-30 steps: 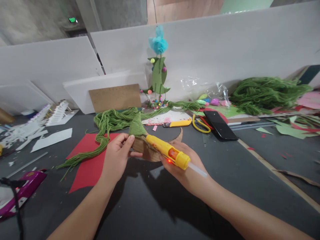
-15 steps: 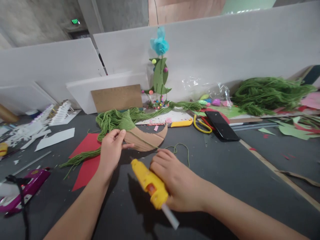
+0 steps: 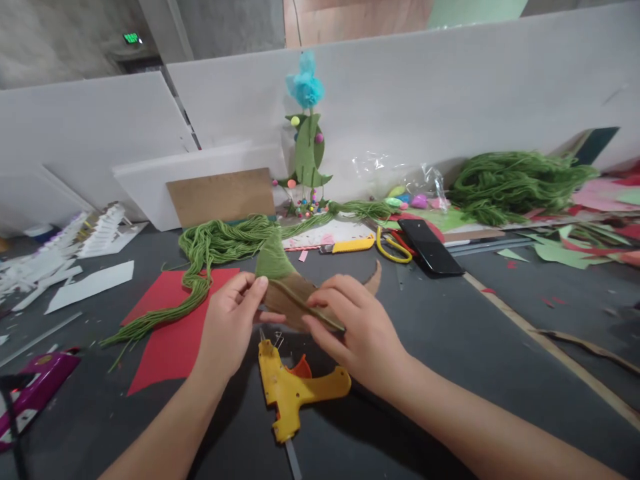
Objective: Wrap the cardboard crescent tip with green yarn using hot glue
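Observation:
I hold a brown cardboard crescent [image 3: 295,298] above the dark table; its upper tip is wrapped in green yarn [image 3: 273,260]. My left hand [image 3: 233,320] pinches the crescent at its wrapped end. My right hand [image 3: 357,330] pinches a green yarn strand [image 3: 320,319] against the crescent's middle. A yellow glue gun [image 3: 293,387] lies on the table just below both hands, untouched.
A red paper sheet [image 3: 175,333] and a long green yarn hank [image 3: 210,247] lie left. Behind are a yellow cutter [image 3: 350,245], yellow scissors [image 3: 393,247], a black phone [image 3: 430,247], a green felt figure [image 3: 306,150] and more yarn [image 3: 520,183]. A purple glue gun [image 3: 30,393] sits far left.
My right hand put the yellow glue gun down on the table, let it go and came up to the crescent, where it now pinches the yarn strand. The left hand kept its hold.

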`<state>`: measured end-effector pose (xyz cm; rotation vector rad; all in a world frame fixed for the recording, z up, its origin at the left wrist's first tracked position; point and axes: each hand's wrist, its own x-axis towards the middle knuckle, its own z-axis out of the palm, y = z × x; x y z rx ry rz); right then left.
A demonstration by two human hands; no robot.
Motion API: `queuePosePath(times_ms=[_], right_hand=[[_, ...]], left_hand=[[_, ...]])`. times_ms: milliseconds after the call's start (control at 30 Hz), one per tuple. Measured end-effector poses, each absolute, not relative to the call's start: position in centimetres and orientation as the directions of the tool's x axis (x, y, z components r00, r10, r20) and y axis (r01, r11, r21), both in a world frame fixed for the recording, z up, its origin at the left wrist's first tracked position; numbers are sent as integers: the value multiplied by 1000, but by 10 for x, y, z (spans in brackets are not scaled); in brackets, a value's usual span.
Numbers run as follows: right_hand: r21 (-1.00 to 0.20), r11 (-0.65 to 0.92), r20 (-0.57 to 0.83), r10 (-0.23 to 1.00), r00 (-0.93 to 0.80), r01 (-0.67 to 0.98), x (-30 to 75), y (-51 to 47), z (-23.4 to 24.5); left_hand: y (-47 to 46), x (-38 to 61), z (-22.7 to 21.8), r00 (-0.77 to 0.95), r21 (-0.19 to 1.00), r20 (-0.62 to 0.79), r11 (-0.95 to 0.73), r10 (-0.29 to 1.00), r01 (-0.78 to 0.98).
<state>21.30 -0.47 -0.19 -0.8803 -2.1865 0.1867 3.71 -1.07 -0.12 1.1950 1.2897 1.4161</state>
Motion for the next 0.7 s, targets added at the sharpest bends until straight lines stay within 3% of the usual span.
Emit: queuePosePath(times_ms=[167, 233, 333, 400, 467, 533, 700], right_hand=[[-314, 729, 610, 646, -459, 609, 215, -2, -3], [-356, 744, 611, 643, -461, 566, 214, -4, -2], [-595, 653, 542, 756, -367, 468, 212, -7, 1], [-803, 471, 381, 877, -293, 365, 212, -7, 5], [-916, 292, 222, 940, -259, 276, 214, -5, 7], [-934, 240, 176, 954, -243, 266, 216, -1, 9], [-827, 359, 289, 931, -222, 433, 222, 6, 9]], left_hand=[[-21, 50, -3, -106, 997, 59, -53, 993, 55], [-22, 51, -3, -109, 996, 56, -47, 992, 81], [-21, 50, -3, -118, 994, 52, -40, 992, 106], [-21, 49, -3, -123, 992, 52, -37, 991, 123], [-20, 50, -2, -122, 991, 48, -32, 991, 133], [-21, 51, -2, -115, 991, 36, -20, 993, 134], [-21, 54, -4, -104, 993, -1, 13, 995, 120]])
